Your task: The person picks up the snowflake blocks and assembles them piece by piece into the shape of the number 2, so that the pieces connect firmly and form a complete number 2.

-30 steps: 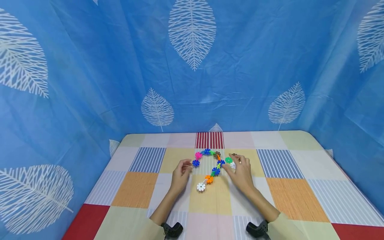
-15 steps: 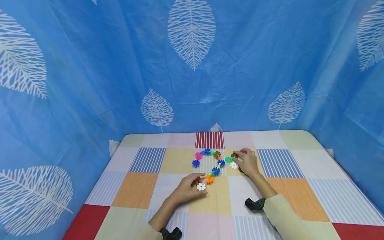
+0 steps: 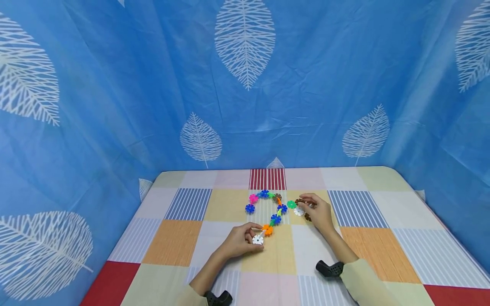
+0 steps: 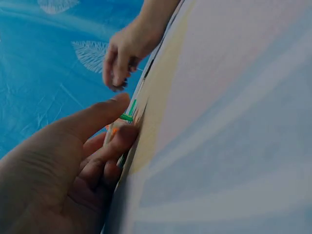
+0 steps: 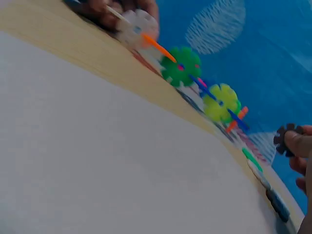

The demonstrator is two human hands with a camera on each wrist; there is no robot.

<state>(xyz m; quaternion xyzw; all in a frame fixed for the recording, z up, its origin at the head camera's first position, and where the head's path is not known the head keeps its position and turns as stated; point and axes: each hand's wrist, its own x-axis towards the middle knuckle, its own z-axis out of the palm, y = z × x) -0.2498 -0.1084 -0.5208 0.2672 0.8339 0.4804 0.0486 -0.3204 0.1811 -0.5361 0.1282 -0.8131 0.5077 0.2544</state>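
Observation:
A chain of interlocked notched plastic discs curves over the table like a hook, with a blue disc (image 3: 250, 208) at its far-left end and a white disc (image 3: 258, 239) at its near end. My left hand (image 3: 238, 242) holds the white disc, thumb on the near side and fingers curled beyond it. An orange disc (image 3: 268, 230) joins on just past the fingers. On the right, my right hand (image 3: 320, 212) pinches a dark brown disc (image 5: 281, 141) between thumb and fingers. Below it lie a loose green disc (image 3: 292, 204), a white one (image 3: 298, 211) and another brown one (image 3: 308, 217).
A patchwork-patterned cloth (image 3: 268, 284) covers the table. Blue curtains (image 3: 306, 85) with white leaf prints enclose it at the back and both sides. Black wrist straps (image 3: 330, 269) sit on both forearms.
My left hand has come from beside the upper loop down to the chain's near white disc. The right hand has moved right, away from the chain, and picked up a brown disc.

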